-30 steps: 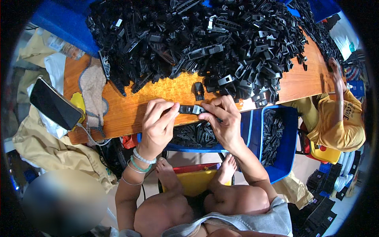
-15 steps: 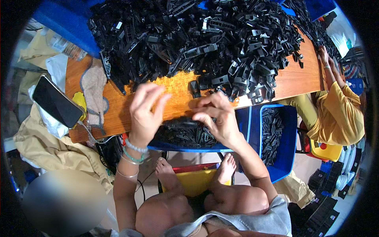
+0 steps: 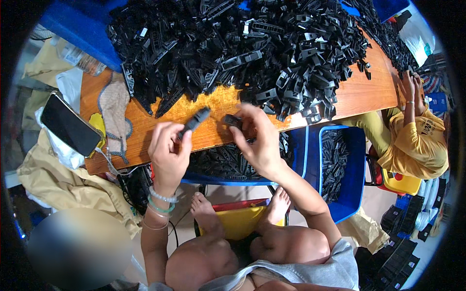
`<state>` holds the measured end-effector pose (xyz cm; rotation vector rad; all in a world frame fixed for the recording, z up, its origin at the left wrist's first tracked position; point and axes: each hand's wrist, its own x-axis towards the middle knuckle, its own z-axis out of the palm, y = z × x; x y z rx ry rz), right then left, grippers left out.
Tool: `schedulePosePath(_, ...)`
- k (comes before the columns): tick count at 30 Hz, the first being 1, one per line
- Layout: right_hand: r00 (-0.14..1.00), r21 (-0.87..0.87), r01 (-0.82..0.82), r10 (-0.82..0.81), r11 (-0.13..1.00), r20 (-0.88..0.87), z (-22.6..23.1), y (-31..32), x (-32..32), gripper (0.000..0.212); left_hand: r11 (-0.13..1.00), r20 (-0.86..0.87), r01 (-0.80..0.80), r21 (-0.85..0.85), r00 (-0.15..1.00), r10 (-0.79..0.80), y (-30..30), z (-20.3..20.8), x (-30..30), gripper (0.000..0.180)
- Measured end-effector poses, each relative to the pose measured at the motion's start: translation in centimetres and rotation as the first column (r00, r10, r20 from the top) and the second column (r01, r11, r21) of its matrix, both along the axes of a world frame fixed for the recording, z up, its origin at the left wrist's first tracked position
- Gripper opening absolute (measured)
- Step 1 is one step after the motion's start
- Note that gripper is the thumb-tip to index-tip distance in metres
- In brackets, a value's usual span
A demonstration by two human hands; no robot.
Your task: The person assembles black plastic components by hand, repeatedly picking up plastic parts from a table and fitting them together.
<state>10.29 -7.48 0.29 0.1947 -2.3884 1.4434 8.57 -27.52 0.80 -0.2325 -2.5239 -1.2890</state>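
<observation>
My left hand (image 3: pixel 167 151) is closed on a slim black plastic part (image 3: pixel 196 121), which points up and to the right over the near edge of the table. To its right, my right hand (image 3: pixel 261 140) grips a short black plastic piece (image 3: pixel 233 121) between thumb and fingers. The two pieces are apart, their near ends facing each other across a small gap. Just beyond my hands, a large heap of black plastic parts (image 3: pixel 233 53) covers most of the wooden table (image 3: pixel 366 92). Some shorter, wider pieces (image 3: pixel 310 92) lie at the right of the heap.
Below the table edge is a blue bin (image 3: pixel 233 183) of black parts, with another blue bin (image 3: pixel 357 169) at its right. A phone (image 3: pixel 71 124) and a grey cloth (image 3: pixel 115 109) lie at the left. A person in yellow (image 3: pixel 420 140) sits at the far right.
My left hand has lowered slightly and now shows a slim black part in its grip. The right hand has shifted left with a short black piece.
</observation>
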Motion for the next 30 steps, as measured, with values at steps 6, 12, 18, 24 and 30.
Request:
schedulePosePath(6,0.961,-0.5,-0.102,0.214,0.86,0.172,-0.4,0.5,0.4,0.026,0.916,-0.105,0.378,-0.134,0.914,-0.392,0.0,0.2,-0.3,0.018)
schedulePosePath(12,0.983,0.144,-0.172,0.16,0.974,0.095,0.5,2.5,0.9,0.027,0.898,-0.091,0.423,-0.12,0.896,-0.435,0.0,-0.4,-0.8,0.019)
schedulePosePath(18,0.969,0.163,-0.238,0.222,0.957,0.111,1.1,4.1,0.6,0.029,0.891,-0.109,0.441,-0.11,0.886,-0.452,0.1,-0.4,-1.0,0.018)
schedulePosePath(24,0.938,0.218,-0.344,0.326,0.913,0.115,1.7,2.8,-0.8,0.031,0.885,-0.12,0.457,-0.093,0.877,-0.466,0.7,-0.5,-1.5,0.019)
schedulePosePath(30,0.944,0.199,-0.329,0.318,0.923,0.085,0.9,3.2,0.9,0.026,0.881,-0.065,0.473,-0.024,0.878,-0.473,-0.4,-0.3,-2.5,0.03)
